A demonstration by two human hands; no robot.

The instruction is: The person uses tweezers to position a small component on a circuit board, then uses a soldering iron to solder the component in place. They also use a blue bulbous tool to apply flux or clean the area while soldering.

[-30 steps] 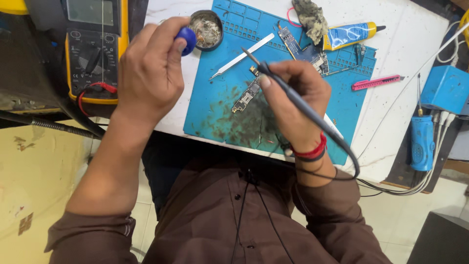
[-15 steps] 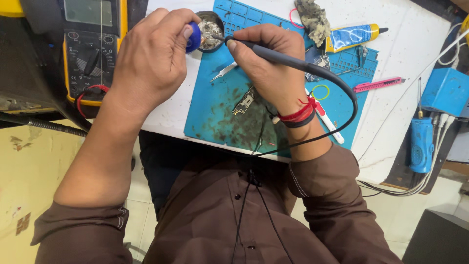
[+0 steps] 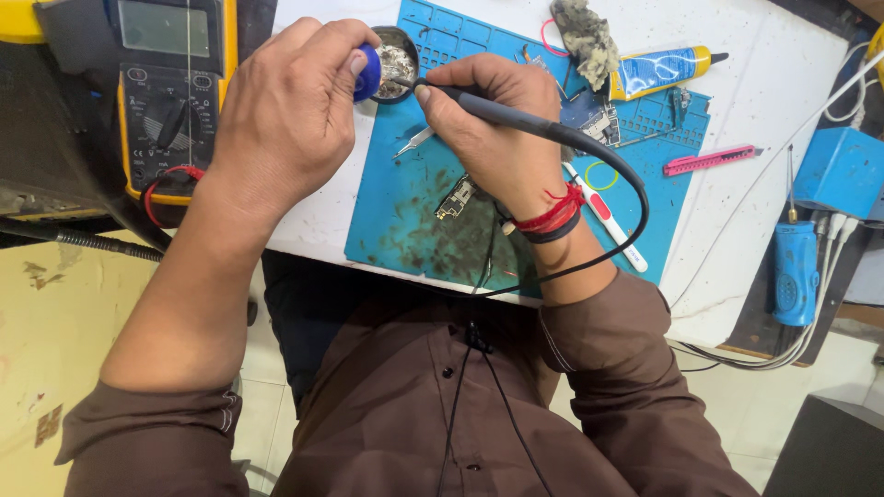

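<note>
Two hands gripping blue-lidded tin [image 3: 391, 63] and soldering iron [image 3: 516, 115], blue mat [image 3: 414, 202], white bench [image 3: 783, 92].

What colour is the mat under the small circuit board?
Blue, stained dark near the front edge: the mat, under the circuit board, clearest in the head view.

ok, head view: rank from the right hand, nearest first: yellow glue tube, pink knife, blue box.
From the right hand:
1. yellow glue tube, just beyond it on the mat's top edge.
2. pink knife, off the mat, further out.
3. blue box, at the table's far edge.
</note>
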